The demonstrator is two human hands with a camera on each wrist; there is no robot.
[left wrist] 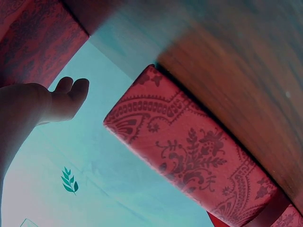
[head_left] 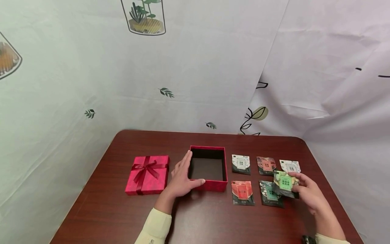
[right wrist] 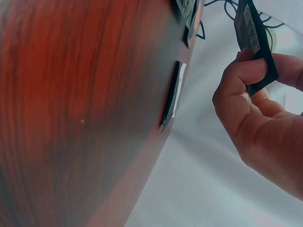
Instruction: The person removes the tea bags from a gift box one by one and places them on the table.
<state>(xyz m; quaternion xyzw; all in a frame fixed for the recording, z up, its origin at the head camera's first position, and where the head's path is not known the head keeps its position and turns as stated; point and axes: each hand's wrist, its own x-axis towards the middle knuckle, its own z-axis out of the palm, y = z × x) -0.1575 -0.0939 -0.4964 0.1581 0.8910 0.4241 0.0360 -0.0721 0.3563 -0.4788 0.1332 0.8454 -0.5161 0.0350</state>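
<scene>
A red open-topped gift box [head_left: 210,185] with a dark inside stands mid-table. My left hand [head_left: 181,176] rests against its left side, fingers stretched along that wall and thumb by the front edge; in the left wrist view this hand [left wrist: 45,104] is seen near the box's patterned wall [left wrist: 38,42]. Between thumb and fingers my right hand [head_left: 309,191] pinches a green tea-bag-like sachet [head_left: 285,183], raised over a dark green sachet [head_left: 270,195]. The right wrist view shows the right hand [right wrist: 255,104] gripping the sachet's dark back edge-on.
Left of the box lies its red lid [head_left: 152,181] with a ribbon bow. Around the right hand lie a white sachet [head_left: 241,164], a red one [head_left: 242,192], an orange-brown one [head_left: 266,165] and another white one [head_left: 289,165]. Patterned cloth [head_left: 198,67] hangs behind the wooden table [head_left: 213,220].
</scene>
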